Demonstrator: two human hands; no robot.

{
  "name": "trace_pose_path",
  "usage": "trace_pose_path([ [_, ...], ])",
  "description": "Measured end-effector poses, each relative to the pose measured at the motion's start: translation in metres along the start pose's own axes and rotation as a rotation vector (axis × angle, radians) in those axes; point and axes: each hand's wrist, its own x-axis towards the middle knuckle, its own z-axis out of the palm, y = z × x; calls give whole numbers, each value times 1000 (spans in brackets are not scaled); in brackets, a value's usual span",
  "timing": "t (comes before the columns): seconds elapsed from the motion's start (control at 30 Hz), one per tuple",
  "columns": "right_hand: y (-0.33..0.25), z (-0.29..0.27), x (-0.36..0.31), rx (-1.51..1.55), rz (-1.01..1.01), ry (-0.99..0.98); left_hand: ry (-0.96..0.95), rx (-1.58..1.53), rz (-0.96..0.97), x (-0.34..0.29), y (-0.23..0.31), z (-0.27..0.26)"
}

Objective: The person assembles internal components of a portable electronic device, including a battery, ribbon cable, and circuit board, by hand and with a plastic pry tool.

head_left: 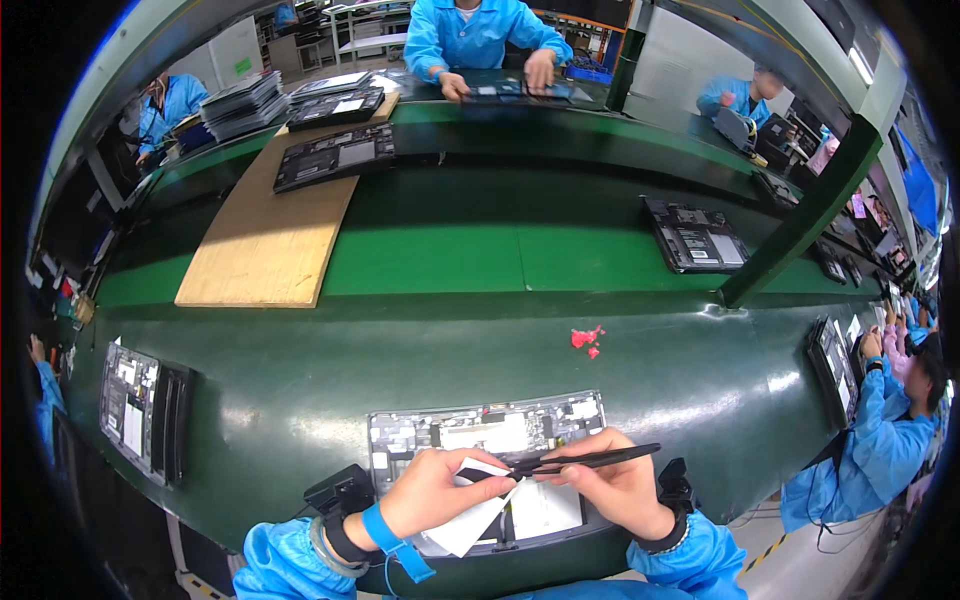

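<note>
In front of me lies an opened laptop base (480,418), its circuit board and inner parts exposed. My left hand (425,497) pinches a white sheet (464,531) with a small dark piece on it, above the base. My right hand (615,490) grips black tweezers (622,456), whose tips point left and reach the dark piece by my left fingers. Whether the tips grasp that piece cannot be made out. My hands hide much of the base's middle. A blue wrist strap (388,535) circles my left wrist.
Several red scraps (586,340) lie beyond the base. Stacked laptop bases (145,415) stand at left; another base (698,238) sits on the raised green shelf near a slanted post (805,215). A wooden board (270,240) slopes at far left. Co-workers in blue sit around.
</note>
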Motion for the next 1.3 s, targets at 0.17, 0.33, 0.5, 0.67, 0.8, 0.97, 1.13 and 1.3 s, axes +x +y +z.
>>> trace_pose_path([
  [0.17, 1, 16, 2, -86, 49, -21, 95, 2, 103, -14, -1, -5],
  [0.33, 2, 27, 5, -69, 49, -55, 98, 48, 45, -23, -6, -11],
  [0.5, 5, 31, 6, -158, 11, -70, 84, 69, 8, -28, -7, -15],
  [0.67, -2, 36, 7, -438, -132, -164, 167, 168, 152, -32, -2, -17],
  [0.8, -16, 45, 7, -52, -123, 12, 110, 407, 141, -41, -2, -26],
  [0.97, -3, 43, 22, -58, -11, 105, 68, 222, 302, -35, -16, -62],
  [1.13, 12, 46, 30, -49, 79, 148, 60, 503, 275, -22, -19, -61],
  [1.3, 21, 49, 40, -100, 30, 159, 44, 628, 288, -18, -21, -58],
])
